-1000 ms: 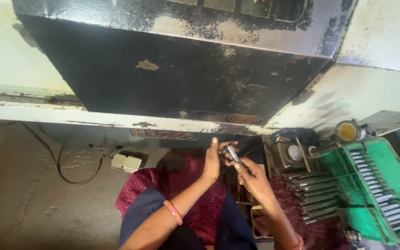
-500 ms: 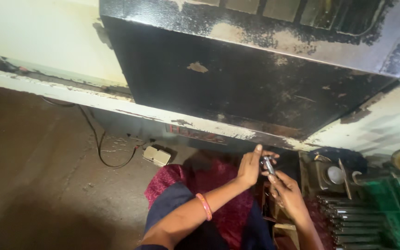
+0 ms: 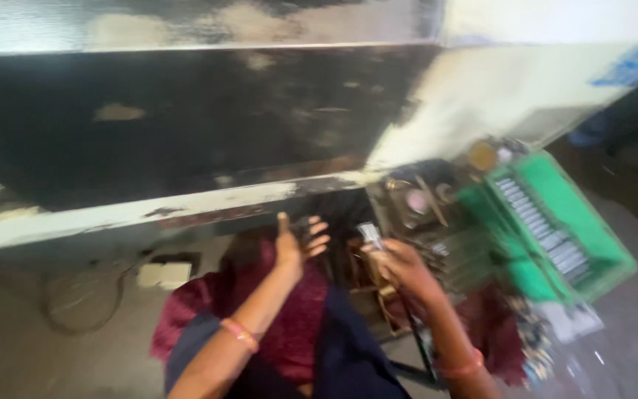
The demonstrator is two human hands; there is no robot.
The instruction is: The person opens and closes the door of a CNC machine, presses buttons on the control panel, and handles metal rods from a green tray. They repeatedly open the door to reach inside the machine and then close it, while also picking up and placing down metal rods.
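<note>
The right hand (image 3: 400, 267) grips a small silvery metal piece (image 3: 370, 235) at lower centre; the left hand (image 3: 295, 245) has let go of it and now hangs open, fingers spread (blurred). A green tray (image 3: 592, 244) sits at right.
</note>
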